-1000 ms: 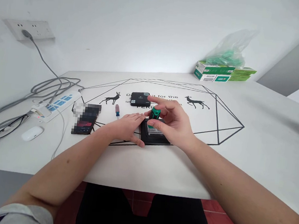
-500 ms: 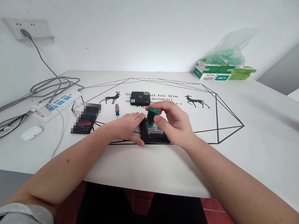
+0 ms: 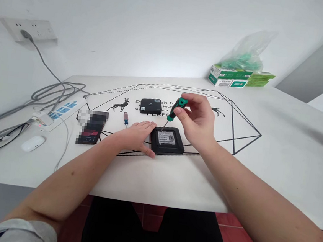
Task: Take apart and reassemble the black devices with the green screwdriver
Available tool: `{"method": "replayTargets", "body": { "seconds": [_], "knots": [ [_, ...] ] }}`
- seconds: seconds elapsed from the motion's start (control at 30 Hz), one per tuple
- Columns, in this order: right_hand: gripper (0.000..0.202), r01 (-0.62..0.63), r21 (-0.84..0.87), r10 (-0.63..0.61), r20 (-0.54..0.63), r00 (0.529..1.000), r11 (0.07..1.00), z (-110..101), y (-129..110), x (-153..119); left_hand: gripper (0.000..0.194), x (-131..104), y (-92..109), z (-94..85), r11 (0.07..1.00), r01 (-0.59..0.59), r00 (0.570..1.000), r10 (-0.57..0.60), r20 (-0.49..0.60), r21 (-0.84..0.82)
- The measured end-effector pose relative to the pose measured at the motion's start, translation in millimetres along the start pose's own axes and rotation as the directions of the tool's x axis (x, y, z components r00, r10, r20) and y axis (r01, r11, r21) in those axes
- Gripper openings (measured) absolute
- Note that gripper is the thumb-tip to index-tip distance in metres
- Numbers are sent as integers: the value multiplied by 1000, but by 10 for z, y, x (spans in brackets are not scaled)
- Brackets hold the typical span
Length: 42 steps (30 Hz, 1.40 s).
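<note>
In the head view, the black case [image 3: 166, 151] lay flat just right of and below the middle of the frame, its pale label [image 3: 166, 137] facing up. The left hand [image 3: 137, 137] was at the case's left edge, palm down: fingertips by the upper left corner, thumb spread away from them toward the lower left corner, so that edge ran between them. Those fingers lay close together and gripped nothing.

The right hand [image 3: 198, 119], up and right of the case, pinched the green-and-black handle of a screwdriver [image 3: 177, 109] between thumb and fingers. The tool slanted down and left, its tip at the upper left part of the case; whether it touched could not be told. The right fingers themselves were above the case, well clear of its surface.

Beyond the left hand, near the middle of the frame, lay a small black box [image 3: 150, 106], with a second screwdriver [image 3: 125, 118] to its lower left. Farther left were a phone [image 3: 95, 127] and a power strip [image 3: 67, 112].
</note>
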State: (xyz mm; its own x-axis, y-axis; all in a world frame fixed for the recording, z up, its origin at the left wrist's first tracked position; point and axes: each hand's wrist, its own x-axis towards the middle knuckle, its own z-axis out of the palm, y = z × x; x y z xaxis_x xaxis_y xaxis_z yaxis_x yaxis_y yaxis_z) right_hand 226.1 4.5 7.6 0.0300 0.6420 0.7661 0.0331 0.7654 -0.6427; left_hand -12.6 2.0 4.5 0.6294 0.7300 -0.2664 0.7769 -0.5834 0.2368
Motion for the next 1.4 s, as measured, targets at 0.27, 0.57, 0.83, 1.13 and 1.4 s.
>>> {"method": "replayTargets", "body": {
  "seconds": [0.27,0.57,0.83,1.13,1.4],
  "knots": [
    [44,-59,-29,58,-10,998,998,70,233,6,134,-15,43,-17,1000,10,1000,-10,1,9],
    [37,27,-158,-19,56,998,987,174,247,34,133,0,5,14,1000,-12,1000,12,-29,9],
    [31,163,-220,-139,123,983,962,261,151,82,134,18,-5,10,1000,-15,1000,15,-17,19],
    [30,-112,16,108,176,978,994,344,164,104,132,26,-18,29,1000,-5,1000,5,-29,24],
    [35,-35,-145,48,86,995,989,320,138,57,131,8,1,13,1000,-10,1000,10,-28,21]
  ]
}}
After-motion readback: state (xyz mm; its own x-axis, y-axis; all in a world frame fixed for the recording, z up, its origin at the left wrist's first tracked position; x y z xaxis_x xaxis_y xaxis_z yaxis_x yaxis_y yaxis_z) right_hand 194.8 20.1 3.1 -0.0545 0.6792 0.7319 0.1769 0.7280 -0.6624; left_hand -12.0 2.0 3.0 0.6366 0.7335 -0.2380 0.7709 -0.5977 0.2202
